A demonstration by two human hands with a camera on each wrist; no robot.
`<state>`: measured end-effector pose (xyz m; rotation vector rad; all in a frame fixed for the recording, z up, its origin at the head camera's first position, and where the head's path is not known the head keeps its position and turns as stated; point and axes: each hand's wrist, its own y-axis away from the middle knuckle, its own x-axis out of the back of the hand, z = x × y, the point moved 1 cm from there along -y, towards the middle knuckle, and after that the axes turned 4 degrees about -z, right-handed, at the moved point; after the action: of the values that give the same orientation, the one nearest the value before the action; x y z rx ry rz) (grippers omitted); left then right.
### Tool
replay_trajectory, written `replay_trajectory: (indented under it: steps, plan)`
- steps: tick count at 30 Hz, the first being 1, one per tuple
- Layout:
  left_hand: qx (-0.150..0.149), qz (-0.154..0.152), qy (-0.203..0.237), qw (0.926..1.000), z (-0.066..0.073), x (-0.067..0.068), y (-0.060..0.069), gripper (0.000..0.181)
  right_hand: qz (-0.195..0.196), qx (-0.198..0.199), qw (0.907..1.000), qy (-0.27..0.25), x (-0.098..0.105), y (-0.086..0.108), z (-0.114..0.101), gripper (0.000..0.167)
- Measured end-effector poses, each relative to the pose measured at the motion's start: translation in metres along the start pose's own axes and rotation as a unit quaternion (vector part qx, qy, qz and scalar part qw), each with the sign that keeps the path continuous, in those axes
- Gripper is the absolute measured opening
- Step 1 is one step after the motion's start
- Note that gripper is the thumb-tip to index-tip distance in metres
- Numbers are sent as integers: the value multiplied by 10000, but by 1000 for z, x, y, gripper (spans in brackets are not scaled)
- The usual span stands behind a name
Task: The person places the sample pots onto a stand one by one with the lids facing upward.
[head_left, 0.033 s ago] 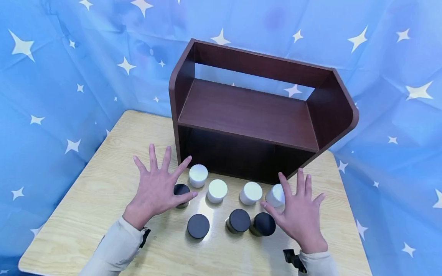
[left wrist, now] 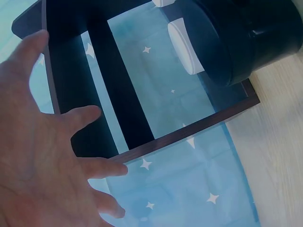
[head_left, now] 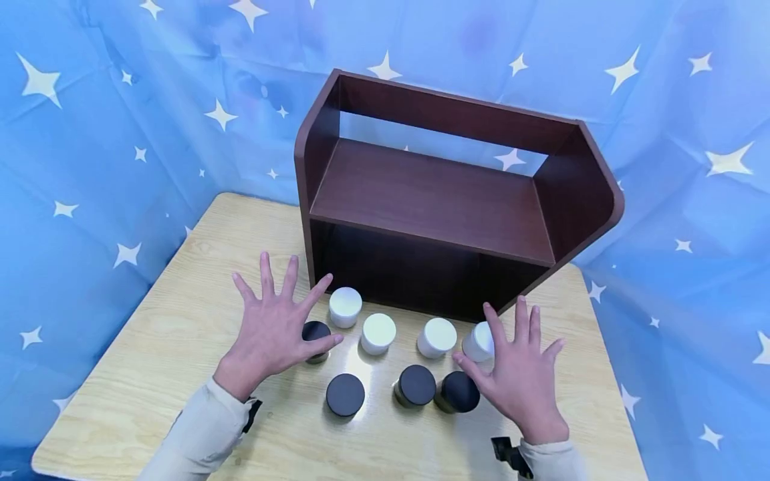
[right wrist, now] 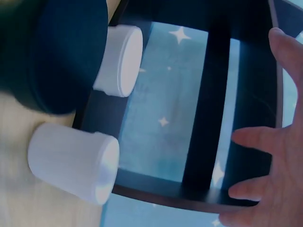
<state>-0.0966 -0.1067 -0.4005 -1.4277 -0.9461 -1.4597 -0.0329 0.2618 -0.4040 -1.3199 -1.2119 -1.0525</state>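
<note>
Fingers spread wide, my left hand (head_left: 267, 331) holds nothing. Its thumb crosses in front of a black-lidded jar (head_left: 315, 333); in the left wrist view that black jar (left wrist: 236, 38) looms close at the upper right, apart from the fingers. Also spread and holding nothing, my right hand (head_left: 523, 381) partly covers a white jar (head_left: 478, 342). Nearest its thumb is another black-lidded jar (head_left: 460, 392). In the right wrist view, a white jar (right wrist: 71, 161) and a dark jar (right wrist: 66, 52) stand left of the hand. Between the hands are more white jars (head_left: 378, 333) and black-lidded jars (head_left: 345, 394).
A dark brown two-level shelf (head_left: 433, 200) stands behind the jars, at the back of the light wooden table (head_left: 150, 374). Its lower compartment (head_left: 397, 267) opens toward the jars. Blue cloth (head_left: 150, 133) with white stars hangs behind and on both sides.
</note>
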Motion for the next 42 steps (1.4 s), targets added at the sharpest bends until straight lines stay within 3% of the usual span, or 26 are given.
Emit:
replay_trajectory:
  steps: [4,9,14,20,25,32,36,42]
  plan:
    - [-25,78,225,9997,-3,-1,-2,98,157,-36,9991,-396,-3,0,0,88]
    - [-74,455,1183,9919,-11,-8,-7,101,811,-8,9877,-1338,-15,4,6,82]
    - [-72,885,2187,9718,-16,-14,-11,104,1308,157,9762,-1724,-24,5,11,82]
    - [-243,1139,3199,9403,-13,-12,-10,100,1315,62,9723,-1933,-28,5,14,82]
    - [-456,1281,3634,9217,-10,-3,-12,95,1347,-9,9692,-2063,-29,9,14,82]
    - [-814,1796,4016,8943,-16,9,-22,87,1351,-68,9662,-2193,-34,13,11,82]
    - [-963,2061,4366,8704,-19,17,-34,82,1353,-113,9655,-2223,-38,15,12,83]
    - [-1167,2204,5300,8105,-17,27,-49,76,1398,-247,9627,-2304,-42,17,16,84]
